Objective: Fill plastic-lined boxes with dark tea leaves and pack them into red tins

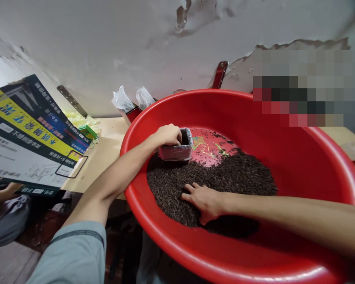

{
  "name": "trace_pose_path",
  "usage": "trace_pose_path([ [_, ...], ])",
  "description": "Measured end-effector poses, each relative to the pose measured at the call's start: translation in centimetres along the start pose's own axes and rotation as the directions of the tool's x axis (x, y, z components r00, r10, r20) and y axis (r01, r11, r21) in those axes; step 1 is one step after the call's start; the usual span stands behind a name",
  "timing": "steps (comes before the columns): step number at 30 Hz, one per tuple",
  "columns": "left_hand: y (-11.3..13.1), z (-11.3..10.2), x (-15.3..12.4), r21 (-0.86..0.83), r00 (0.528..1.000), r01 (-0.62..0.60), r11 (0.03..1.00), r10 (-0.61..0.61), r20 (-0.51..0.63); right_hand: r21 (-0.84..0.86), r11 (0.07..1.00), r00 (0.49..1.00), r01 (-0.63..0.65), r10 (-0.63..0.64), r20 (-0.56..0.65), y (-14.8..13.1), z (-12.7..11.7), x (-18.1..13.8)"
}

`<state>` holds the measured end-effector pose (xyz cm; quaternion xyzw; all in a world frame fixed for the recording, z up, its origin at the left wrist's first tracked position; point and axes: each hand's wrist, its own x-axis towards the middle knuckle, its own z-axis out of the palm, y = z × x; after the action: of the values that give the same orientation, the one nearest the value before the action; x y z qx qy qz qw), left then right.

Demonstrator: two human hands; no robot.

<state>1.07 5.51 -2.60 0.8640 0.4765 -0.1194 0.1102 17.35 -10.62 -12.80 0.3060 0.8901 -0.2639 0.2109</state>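
Note:
A large red plastic basin (284,157) holds a spread of loose dark tea leaves (168,189). Inside it, toward the far left, stands a small box (176,154) lined with a clear plastic bag folded over its rim. My left hand (169,135) grips the box at its near left edge, with fingers hooked over into the opening. How full the box is, I cannot make out. In the middle of the basin my right hand (205,201) rests palm down on the tea leaves, its fingers spread and partly sunk among them. A printed pattern shows on the bare basin floor.
Behind the basin's left rim stand dark red boxes (133,112) with plastic bags sticking out. A printed cardboard sheet (38,134) rises at the left, near a green packet (88,132) on the wooden table (109,132). Another person's hand (8,192) shows at the lower left. A peeling wall stands behind.

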Motion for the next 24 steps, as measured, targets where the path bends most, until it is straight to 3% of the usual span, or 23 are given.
trace_pose_path([
  [4, -1.8, -0.4, -0.1, -0.173, 0.985, -0.172, 0.970, 0.166, -0.049, -0.044, 0.999, 1.000, 0.013, -0.013, 0.003, 0.2, 0.6, 0.2],
  [10, -3.2, -0.8, -0.8, -0.503, 0.989, -0.117, 0.856, 0.055, -0.136, -0.002, 0.999, 0.995, 0.043, -0.044, -0.092, 0.3, 0.4, 0.3],
  [14, -3.7, -1.2, -1.1, -0.547, 0.964, -0.167, 0.820, 0.020, -0.265, 0.148, 0.987, 0.984, 0.061, -0.034, -0.176, 0.9, -0.8, 0.6],
  [18, -4.6, -1.1, -0.7, -0.522, 0.945, -0.192, 0.831, 0.013, -0.326, 0.342, 0.916, 0.918, 0.207, -0.061, -0.392, 1.8, -4.1, 0.0],
  [24, -6.6, -0.6, 0.6, -0.495, 0.924, -0.241, 0.835, 0.041, -0.380, 0.456, 0.841, 0.807, 0.290, 0.041, -0.589, 2.2, -13.3, -2.2],
])
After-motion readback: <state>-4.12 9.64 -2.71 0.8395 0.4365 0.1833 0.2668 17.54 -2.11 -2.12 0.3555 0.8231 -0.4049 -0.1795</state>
